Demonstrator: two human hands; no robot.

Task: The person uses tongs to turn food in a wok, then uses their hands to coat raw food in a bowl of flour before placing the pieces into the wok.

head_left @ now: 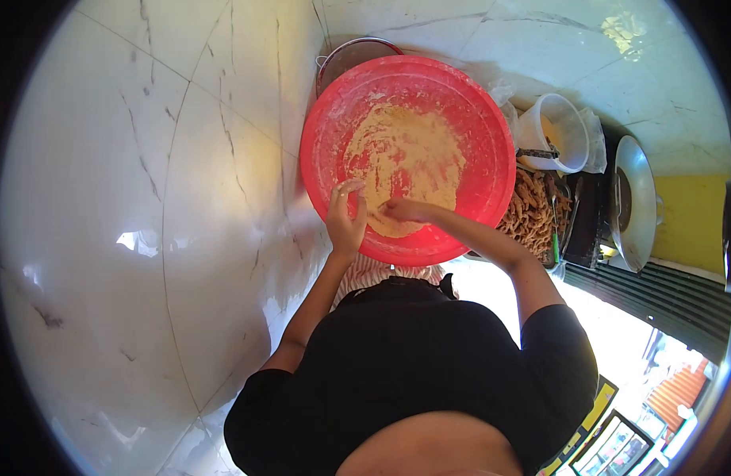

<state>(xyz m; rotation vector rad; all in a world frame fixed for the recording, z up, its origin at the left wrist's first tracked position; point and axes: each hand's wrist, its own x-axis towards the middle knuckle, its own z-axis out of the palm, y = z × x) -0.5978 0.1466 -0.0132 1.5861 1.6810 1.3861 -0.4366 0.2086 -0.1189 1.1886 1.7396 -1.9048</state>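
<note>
A wide red plastic basin (492,170) stands in front of me, with yellowish flour (409,151) spread over its bottom. My left hand (347,216) is at the near left part of the basin, over the flour's edge. Its fingers curl forward with the thumb held apart, and I see nothing between them. Beside it, my right hand (403,209) is low at the flour, fingers drawn together and pointing left. Whatever those fingers hold, if anything, is too small to make out.
Right of the basin, a tray of brown fried strips (530,208) holds a green-handled utensil (555,247). Behind it stands a white bucket (567,131). A large metal wok (639,202) is farther right. Marble-patterned tiles (222,143) rise at the left and back.
</note>
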